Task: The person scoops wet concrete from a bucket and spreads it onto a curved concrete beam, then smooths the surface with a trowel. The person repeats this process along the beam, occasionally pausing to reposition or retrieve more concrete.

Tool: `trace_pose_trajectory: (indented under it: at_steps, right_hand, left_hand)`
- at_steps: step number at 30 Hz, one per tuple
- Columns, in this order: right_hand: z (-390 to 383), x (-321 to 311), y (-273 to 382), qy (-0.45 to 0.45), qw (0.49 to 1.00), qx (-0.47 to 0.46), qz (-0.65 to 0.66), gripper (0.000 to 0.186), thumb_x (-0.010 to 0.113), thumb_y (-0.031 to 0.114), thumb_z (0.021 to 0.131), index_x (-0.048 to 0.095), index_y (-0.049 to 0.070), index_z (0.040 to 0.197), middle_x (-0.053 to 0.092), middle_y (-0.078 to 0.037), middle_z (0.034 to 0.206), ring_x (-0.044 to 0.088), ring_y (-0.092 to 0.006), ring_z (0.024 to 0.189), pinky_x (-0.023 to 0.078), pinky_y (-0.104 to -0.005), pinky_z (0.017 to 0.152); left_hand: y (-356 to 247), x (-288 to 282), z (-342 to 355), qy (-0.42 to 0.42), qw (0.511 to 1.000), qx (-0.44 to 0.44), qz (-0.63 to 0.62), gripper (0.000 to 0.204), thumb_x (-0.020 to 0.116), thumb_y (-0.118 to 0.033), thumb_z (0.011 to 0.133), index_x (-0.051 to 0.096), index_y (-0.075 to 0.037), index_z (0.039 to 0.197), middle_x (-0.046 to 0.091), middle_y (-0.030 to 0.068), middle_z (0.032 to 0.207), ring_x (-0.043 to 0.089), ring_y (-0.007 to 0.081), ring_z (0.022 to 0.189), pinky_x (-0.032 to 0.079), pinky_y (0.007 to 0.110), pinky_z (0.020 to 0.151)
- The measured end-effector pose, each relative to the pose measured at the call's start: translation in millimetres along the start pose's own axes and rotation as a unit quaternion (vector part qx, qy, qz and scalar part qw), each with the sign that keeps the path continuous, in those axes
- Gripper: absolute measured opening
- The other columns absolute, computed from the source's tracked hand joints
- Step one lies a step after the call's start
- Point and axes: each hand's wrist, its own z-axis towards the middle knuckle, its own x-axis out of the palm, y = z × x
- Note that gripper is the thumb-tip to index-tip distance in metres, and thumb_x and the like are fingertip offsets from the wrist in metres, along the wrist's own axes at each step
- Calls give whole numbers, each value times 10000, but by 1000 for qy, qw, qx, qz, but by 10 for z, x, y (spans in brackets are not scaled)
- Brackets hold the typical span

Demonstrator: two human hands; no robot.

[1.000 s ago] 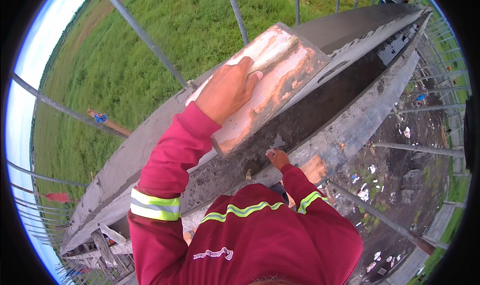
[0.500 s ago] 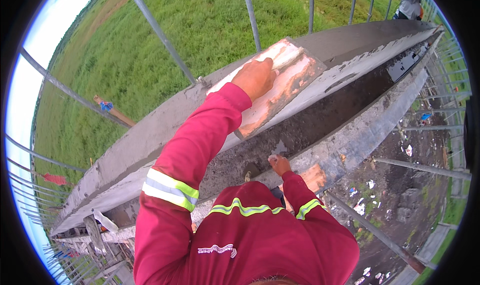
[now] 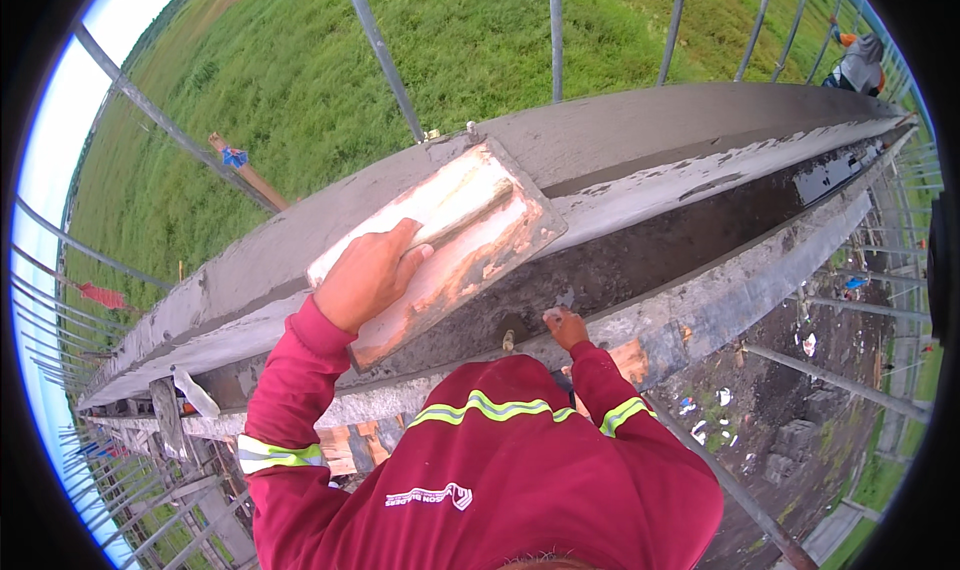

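Altogether one float (image 3: pixel 440 245), two hands: left hand (image 3: pixel 368 278), right hand (image 3: pixel 567 327).

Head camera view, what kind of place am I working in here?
Probably an outdoor construction site, up on scaffolding. Your left hand holds a wooden float on a freshly plastered concrete ledge, with steel scaffold poles and a grass field below.

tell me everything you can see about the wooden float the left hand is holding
The wooden float is a flat rectangular board of pale, reddish-stained wood, smeared with grey and whitish mortar. A straight wooden handle runs lengthwise down its back. The left hand grips the near end of that handle, fingers wrapped over it. The board lies tilted, its face pressed on the sloped wet grey cement ledge, its far corner reaching toward the ledge's top edge. Its underside is hidden. The right hand rests apart, lower, on the inner concrete edge.
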Motion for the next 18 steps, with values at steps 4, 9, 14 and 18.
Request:
trace_pose_trajectory:
  at_steps: [4,9,14,18]
  right_hand:
    - [-71,-42,-66,9,1000,5,-24,248,643,320,903,710,95,983,701,-155,962,672,-374,898,515,-477,795]
    - [-84,-84,-134,23,999,22,-31,262,641,328,900,704,89,988,699,-172,964,666,-384,916,510,-488,812]
    - [43,-18,-65,11,999,10,-39,300,610,360,916,696,84,995,692,-179,994,660,-396,930,507,-501,830]
    - [115,3,-25,-6,1000,15,-21,345,587,396,927,692,73,987,687,-183,1018,657,-405,933,507,-501,842]
  left_hand:
    - [236,-243,-673,-27,997,-75,0,283,573,-223,976,556,13,1131,617,275,760,610,480,763,459,522,665]
    - [366,-573,-1257,-89,973,-212,26,268,578,-183,971,573,3,1165,629,288,818,622,478,777,476,481,662]
    - [193,-573,-917,-72,992,-106,6,281,582,-188,972,570,11,1170,628,282,805,627,467,775,476,471,658]
    - [-301,-300,-101,-6,1000,-14,-17,307,578,-212,979,565,25,1173,620,286,791,624,467,773,475,476,671]
